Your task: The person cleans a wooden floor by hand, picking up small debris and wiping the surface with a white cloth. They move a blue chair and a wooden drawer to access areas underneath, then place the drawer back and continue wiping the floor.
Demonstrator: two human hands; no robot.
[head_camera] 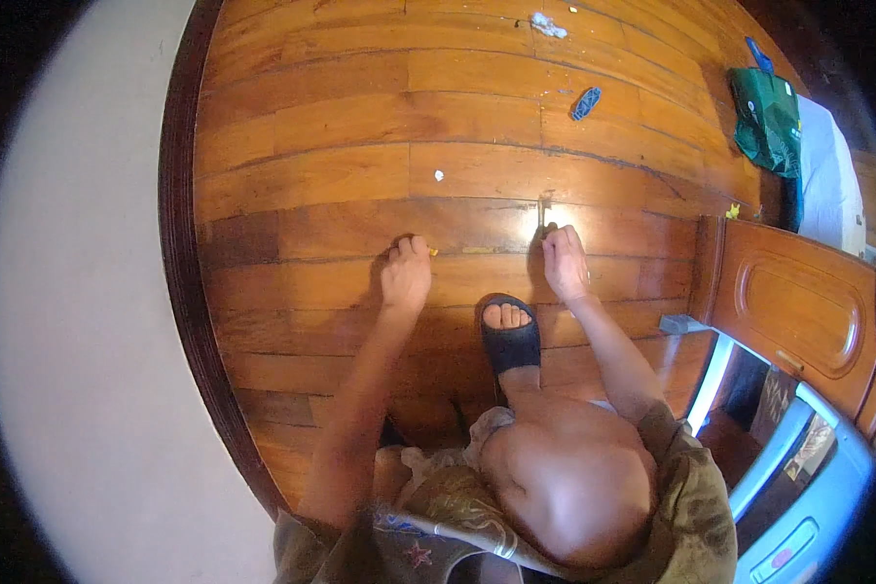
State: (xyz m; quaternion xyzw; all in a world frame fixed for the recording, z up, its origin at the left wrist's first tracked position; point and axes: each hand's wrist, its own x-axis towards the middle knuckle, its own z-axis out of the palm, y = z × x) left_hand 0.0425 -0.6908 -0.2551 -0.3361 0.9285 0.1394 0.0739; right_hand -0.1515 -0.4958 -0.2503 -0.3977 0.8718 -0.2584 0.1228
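My left hand (406,276) is low over the wooden plank floor (350,171), its fingers curled. A small yellow piece (433,252) pokes out by its fingertips, and the hand seems closed on it. To the right, my right hand (566,264) is bent down at a bright light reflection, fingers drawn together. Something dark shows at those fingertips; whether it is a held thing or shadow is unclear. Between and below the hands is my foot in a black slide sandal (512,347).
A white scrap (439,175), a blue oval object (586,104) and whitish fluff (549,25) lie farther out. On the right are a green bag (766,120), a wooden cabinet door (796,299) and a blue plastic chair (810,511). A pale wall (80,292) with dark skirting (179,219) bounds the left.
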